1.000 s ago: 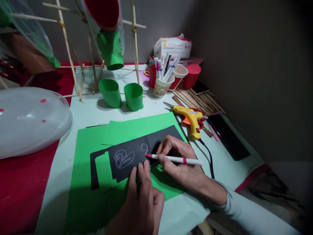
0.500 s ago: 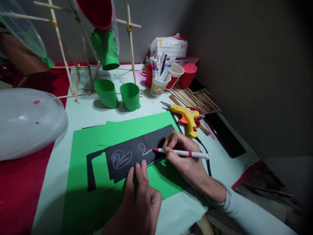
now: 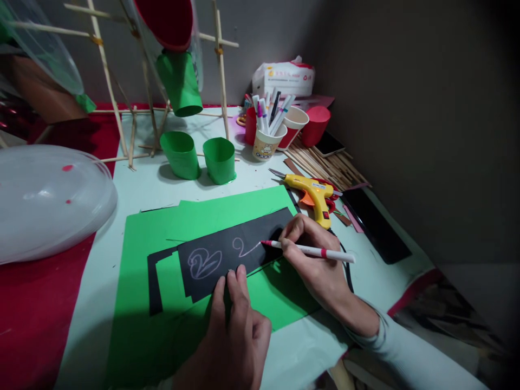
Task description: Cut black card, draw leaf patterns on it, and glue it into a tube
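Note:
A strip of black paper [image 3: 227, 252] lies on green sheets [image 3: 195, 216] in front of me. It bears a finished swan-like outline at its left and a partial curl in its middle. My right hand [image 3: 312, 265] grips a white marker with a pink tip [image 3: 309, 250], the tip touching the black paper just right of the curl. My left hand [image 3: 233, 325] presses two fingertips on the strip's near edge.
Two green paper cups [image 3: 199, 157] stand behind the sheets, below a bamboo-stick frame [image 3: 122, 103] holding another green cup. A yellow glue gun [image 3: 314, 195], a cup of markers [image 3: 266, 135], red cups, skewers and a phone lie at right. A clear plastic dome [image 3: 49, 200] sits left.
The marker tip has travelled rightward from the curl, drawing a line out across the black paper. My left hand has stayed pressed on the strip.

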`<state>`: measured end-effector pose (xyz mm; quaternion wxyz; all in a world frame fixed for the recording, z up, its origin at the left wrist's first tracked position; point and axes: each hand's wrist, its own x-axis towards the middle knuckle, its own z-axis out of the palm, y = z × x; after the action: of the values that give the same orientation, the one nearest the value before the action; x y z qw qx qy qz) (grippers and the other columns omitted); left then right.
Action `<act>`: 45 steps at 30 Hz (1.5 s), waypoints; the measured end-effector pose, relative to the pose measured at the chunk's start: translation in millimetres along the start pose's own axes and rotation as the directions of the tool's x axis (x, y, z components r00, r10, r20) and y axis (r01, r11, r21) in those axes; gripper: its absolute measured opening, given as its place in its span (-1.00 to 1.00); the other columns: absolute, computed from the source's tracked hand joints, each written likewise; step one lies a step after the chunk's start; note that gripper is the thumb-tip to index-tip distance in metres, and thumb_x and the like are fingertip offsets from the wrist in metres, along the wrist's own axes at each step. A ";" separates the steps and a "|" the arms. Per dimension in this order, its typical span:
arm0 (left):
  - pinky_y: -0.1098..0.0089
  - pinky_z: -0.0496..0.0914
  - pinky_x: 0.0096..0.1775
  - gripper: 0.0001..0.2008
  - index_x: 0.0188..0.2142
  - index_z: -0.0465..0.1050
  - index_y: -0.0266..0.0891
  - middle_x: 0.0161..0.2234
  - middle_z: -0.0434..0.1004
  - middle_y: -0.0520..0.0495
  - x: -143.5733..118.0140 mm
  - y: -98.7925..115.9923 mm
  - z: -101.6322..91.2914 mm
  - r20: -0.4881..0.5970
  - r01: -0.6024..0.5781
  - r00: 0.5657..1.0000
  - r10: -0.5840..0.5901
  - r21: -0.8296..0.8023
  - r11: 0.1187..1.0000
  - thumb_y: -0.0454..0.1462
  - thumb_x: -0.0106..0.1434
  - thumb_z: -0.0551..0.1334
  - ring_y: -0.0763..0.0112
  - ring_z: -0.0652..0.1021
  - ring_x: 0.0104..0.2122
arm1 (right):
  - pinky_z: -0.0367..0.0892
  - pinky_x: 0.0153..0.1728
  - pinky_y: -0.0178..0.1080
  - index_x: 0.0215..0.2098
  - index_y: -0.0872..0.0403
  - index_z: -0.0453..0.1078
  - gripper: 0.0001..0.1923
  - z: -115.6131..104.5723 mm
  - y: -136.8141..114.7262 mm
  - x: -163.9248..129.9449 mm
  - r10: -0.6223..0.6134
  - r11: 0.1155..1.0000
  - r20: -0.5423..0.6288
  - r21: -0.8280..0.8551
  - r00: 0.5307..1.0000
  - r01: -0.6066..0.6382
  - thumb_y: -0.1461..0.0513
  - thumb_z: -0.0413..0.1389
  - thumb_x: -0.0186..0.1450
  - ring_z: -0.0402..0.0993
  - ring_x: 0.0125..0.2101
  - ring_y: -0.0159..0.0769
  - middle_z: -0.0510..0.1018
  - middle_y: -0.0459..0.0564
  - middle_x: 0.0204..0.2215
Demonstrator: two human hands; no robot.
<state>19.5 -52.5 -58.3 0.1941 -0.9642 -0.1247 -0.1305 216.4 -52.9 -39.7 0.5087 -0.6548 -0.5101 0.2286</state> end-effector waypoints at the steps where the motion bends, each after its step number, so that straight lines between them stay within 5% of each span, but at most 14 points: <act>1: -0.13 0.33 0.06 -0.85 -0.39 0.45 -0.36 -0.06 0.60 -0.58 -0.5 0.8 0.5 -0.001 0.011 1.000 -0.011 -0.010 1.000 -0.36 0.25 0.13 -0.18 0.58 -0.05 | 0.23 -0.52 -0.29 -0.54 0.00 0.19 -0.80 -0.1 -0.1 0.2 -0.005 1.000 -0.003 -0.006 1.000 0.005 0.34 0.10 0.16 0.32 -0.54 -0.36 0.42 -0.14 -0.55; 8: -0.11 0.36 0.03 -0.89 -0.37 0.45 -0.39 -0.08 0.60 -0.60 0.2 2.2 0.4 0.004 0.014 1.000 -0.014 -0.010 1.000 -0.35 0.24 0.19 -0.22 0.59 -0.04 | 0.26 -0.46 -0.29 -0.53 0.02 0.28 -0.79 -1.7 -3.2 2.7 -0.015 0.996 -0.014 0.086 1.000 0.016 0.32 0.13 0.24 0.34 -0.50 -0.36 0.43 -0.13 -0.54; 24: -0.14 0.38 -0.04 -0.81 -0.34 0.46 -0.43 -0.09 0.60 -0.62 6.0 -2.2 -6.5 0.025 0.006 1.000 -0.005 -0.028 1.000 -0.29 0.27 0.16 -0.23 0.60 -0.07 | 0.31 -0.48 -0.28 -0.46 0.02 0.35 -0.83 7.4 -2.5 0.3 -0.063 0.990 0.184 0.137 0.981 0.038 0.34 0.18 0.26 0.42 -0.48 -0.34 0.52 -0.09 -0.46; 45: -0.09 0.45 -0.05 -0.80 -0.35 0.50 -0.43 -0.09 0.63 -0.52 7.8 -3.8 -9.4 0.054 -0.014 0.998 0.016 -0.038 0.999 -0.30 0.25 0.17 -0.19 0.61 -0.05 | 0.35 -0.43 -0.24 -0.44 0.02 0.33 -0.83 9.8 -1.1 -0.7 -0.104 0.993 0.166 0.069 0.981 0.093 0.35 0.17 0.27 0.45 -0.44 -0.31 0.52 -0.09 -0.44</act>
<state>23.8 -51.5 -46.3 0.1735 -0.9718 -0.1202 -0.1052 207.7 -49.3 -42.6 0.4941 -0.5912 -0.5759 0.2733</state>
